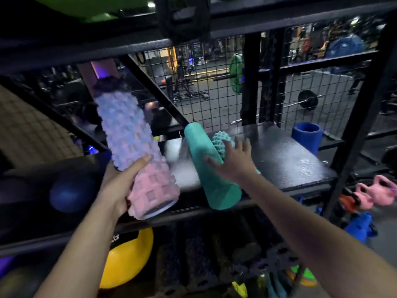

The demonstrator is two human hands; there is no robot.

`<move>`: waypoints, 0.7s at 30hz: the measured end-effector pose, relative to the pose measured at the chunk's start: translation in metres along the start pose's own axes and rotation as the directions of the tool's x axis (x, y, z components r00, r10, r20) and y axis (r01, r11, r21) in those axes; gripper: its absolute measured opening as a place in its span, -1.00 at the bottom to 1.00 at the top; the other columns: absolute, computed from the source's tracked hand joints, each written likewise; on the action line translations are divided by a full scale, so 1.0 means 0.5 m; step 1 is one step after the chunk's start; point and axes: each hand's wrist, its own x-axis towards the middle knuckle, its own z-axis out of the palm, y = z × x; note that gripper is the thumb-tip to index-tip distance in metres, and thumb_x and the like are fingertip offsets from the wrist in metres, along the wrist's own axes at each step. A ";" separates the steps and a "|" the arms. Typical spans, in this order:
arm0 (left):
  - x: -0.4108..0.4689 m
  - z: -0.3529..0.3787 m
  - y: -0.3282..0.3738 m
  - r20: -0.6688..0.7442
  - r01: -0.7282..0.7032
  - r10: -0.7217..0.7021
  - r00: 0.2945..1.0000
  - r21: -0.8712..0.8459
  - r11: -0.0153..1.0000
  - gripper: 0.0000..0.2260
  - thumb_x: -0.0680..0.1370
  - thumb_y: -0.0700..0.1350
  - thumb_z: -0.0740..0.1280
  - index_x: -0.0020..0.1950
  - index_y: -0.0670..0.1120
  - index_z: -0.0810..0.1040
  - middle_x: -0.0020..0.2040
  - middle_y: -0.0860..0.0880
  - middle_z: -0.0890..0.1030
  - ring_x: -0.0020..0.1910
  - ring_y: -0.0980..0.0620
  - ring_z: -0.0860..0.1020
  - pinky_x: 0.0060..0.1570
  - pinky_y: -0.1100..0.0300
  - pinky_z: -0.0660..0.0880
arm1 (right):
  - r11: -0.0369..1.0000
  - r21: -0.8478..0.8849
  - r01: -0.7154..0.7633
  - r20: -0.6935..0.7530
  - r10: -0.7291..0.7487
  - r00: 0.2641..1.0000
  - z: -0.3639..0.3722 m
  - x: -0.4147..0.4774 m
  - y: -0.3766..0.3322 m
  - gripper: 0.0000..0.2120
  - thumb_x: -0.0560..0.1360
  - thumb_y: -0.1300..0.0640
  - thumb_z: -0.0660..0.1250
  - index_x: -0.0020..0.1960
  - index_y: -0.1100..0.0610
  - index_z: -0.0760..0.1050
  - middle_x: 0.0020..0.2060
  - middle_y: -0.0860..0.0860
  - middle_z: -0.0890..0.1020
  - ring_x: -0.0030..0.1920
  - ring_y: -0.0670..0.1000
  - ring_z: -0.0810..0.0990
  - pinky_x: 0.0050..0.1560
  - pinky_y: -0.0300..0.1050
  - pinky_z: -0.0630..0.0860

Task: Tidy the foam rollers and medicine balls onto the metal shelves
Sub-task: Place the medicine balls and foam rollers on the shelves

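Observation:
My left hand [120, 183] grips a long bumpy pink and lilac foam roller [131, 147] near its lower end and holds it tilted over the front edge of the black metal shelf [290, 160]. A smooth teal foam roller [209, 166] lies on the shelf, its near end past the front edge. My right hand [234, 158] rests on it with fingers spread. A shorter spiky teal roller [221, 141] lies just behind, touching my fingers. A blue medicine ball [72, 193] sits at the left in the dark.
A short blue roller [307, 136] stands at the shelf's back right. A yellow ball [126, 259] and dark rollers [193, 261] fill the lower shelf. Wire mesh [204, 87] backs the rack, and a diagonal brace [154, 89] crosses behind. Pink kettlebells [376, 193] sit at the right.

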 end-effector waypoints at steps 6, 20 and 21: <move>0.022 0.019 -0.045 -0.008 0.183 -0.183 0.983 0.098 0.978 -0.58 0.41 -0.14 0.60 0.23 -0.12 0.64 0.06 -0.15 0.74 0.02 -0.18 0.72 0.04 -0.14 0.66 | 0.961 -0.002 -0.277 0.416 0.253 0.874 0.075 0.070 0.035 0.55 -0.18 -0.81 0.09 0.64 -0.06 -0.16 0.62 0.18 -0.20 0.56 0.43 -0.07 0.50 0.48 -0.12; 0.145 0.214 -0.165 0.058 0.302 -0.339 0.939 0.328 0.895 -0.54 0.33 -0.06 0.65 0.16 -0.16 0.66 -0.10 -0.16 0.73 -0.32 -0.02 0.68 -0.33 0.16 0.59 | 0.894 0.264 -0.361 0.270 0.291 0.918 -0.026 0.119 0.377 -0.39 0.51 -0.18 0.43 0.40 0.15 0.39 0.18 0.11 0.62 0.04 0.11 0.59 -0.06 -0.08 0.50; 0.156 0.226 -0.184 0.071 0.263 -0.316 0.946 0.404 0.876 -0.45 0.25 0.04 0.66 0.18 -0.07 0.65 -0.03 -0.12 0.74 -0.21 -0.03 0.70 -0.21 0.10 0.64 | 0.896 0.268 -0.355 0.252 0.291 0.923 -0.027 0.115 0.384 -0.39 0.52 -0.15 0.43 0.42 0.15 0.38 0.20 0.10 0.62 0.00 0.09 0.59 -0.07 -0.11 0.51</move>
